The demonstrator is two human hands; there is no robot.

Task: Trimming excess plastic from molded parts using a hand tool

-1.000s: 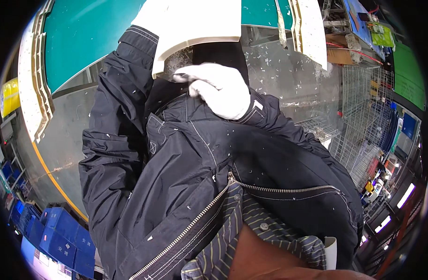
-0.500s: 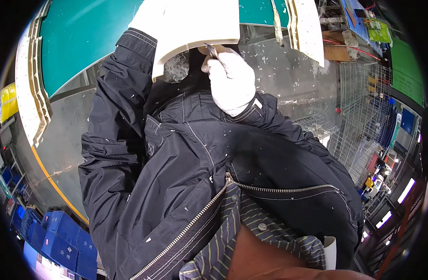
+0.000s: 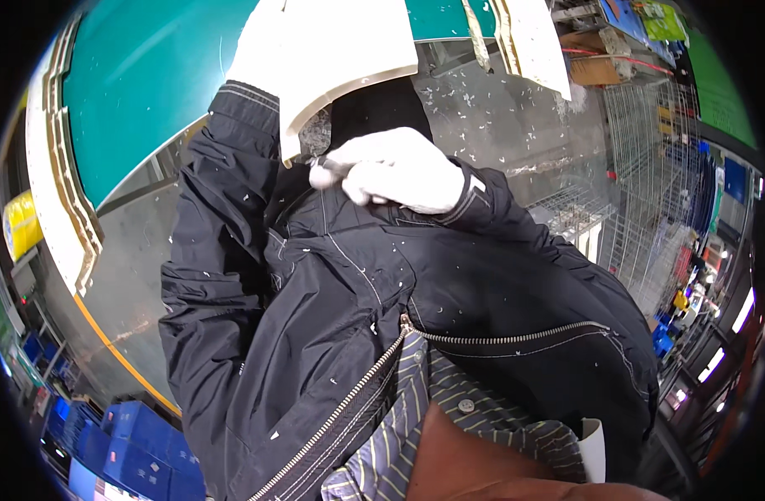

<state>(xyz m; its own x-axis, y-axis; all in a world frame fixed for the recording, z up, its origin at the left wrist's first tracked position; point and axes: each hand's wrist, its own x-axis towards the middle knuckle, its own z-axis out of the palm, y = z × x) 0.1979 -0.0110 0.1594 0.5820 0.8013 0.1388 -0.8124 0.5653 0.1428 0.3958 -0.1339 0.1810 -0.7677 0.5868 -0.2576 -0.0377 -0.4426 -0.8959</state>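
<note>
A white curved panel [image 3: 349,42] juts toward me over the edge of the green tabletop [image 3: 157,75]. My left hand [image 3: 253,46], in a white glove, lies along the panel's left side. Glare blends it into the panel, so its fingers cannot be made out. Below the panel's near left corner, my white-gloved right hand [image 3: 399,171] is closed, fingers pointing left. A small grey blade-like tool [image 3: 320,162] shows between its fingertips, mostly hidden and blurred. Whether the tool touches the panel edge, I cannot tell.
Long white strips with ragged edges hang at the table's left [image 3: 61,175] and right [image 3: 532,46]. Wire mesh cages [image 3: 641,167] stand on the right, blue boxes [image 3: 140,451] at the lower left. White shavings lie on the grey floor [image 3: 507,117].
My right hand has moved left and closer to my body, from the middle of the panel's near edge to its left corner, turning sideways. The panel has tilted slightly in view.
</note>
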